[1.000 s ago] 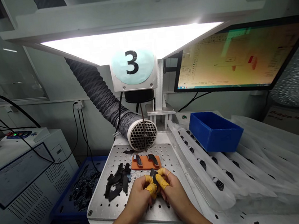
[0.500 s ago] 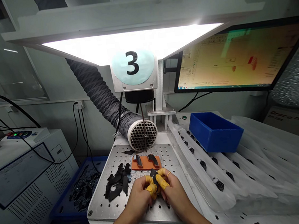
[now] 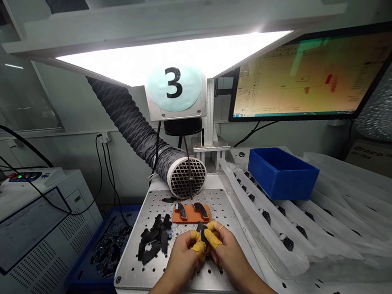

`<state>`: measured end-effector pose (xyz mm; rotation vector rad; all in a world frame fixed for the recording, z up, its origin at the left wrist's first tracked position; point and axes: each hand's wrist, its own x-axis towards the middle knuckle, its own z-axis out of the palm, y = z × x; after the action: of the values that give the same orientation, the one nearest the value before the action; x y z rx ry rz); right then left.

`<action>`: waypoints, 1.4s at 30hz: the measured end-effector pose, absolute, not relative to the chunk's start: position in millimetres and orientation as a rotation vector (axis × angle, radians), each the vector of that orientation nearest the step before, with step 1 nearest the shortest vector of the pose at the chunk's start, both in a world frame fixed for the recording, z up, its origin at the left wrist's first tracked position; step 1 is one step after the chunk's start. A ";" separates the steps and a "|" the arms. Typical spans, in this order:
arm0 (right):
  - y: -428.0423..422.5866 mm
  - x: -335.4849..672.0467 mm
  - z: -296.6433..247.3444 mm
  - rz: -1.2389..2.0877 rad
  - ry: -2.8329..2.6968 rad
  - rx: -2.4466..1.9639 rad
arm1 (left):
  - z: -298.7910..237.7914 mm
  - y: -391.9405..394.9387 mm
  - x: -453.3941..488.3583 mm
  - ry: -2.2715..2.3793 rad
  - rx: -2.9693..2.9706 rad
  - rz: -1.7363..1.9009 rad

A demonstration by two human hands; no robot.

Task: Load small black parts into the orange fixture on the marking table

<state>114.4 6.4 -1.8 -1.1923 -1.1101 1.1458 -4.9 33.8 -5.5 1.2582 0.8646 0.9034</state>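
Note:
Between my two hands is a small black part (image 3: 201, 228), pinched over the front of the perforated metal plate (image 3: 221, 206). My left hand (image 3: 187, 253), with yellow finger cots on thumb and fingers, closes on it from the left. From the right, my right hand (image 3: 226, 250), also in yellow cots, grips the same part. Its lower end is hidden by my fingers. Just beyond sits an orange fixture block (image 3: 190, 214) bearing two black curved pieces (image 3: 200, 209). To the left lies a loose pile of black pieces (image 3: 153, 240).
A grilled duct mouth (image 3: 187, 176) stands behind the block. Plastic-sleeved rows of black parts (image 3: 286, 241) and a blue bin (image 3: 282, 179) are on the right. A blue tray (image 3: 89, 269) of dark pieces sits low at left. A lamp (image 3: 173, 21) hangs overhead.

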 end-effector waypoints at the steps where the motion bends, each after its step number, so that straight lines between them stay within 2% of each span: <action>1: 6.5 114.4 -1.9 1.146 -1.107 -1.192 | -5.1 33.9 -4.9 0.866 1.259 0.902; 42: 8.0 115.0 -4.7 1.099 -1.125 -1.212 | -4.3 34.5 -3.7 0.872 1.240 0.896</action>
<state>115.0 8.0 -4.7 -1.2124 -1.1251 1.0995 -3.7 34.5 -4.3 1.2400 0.8719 0.8965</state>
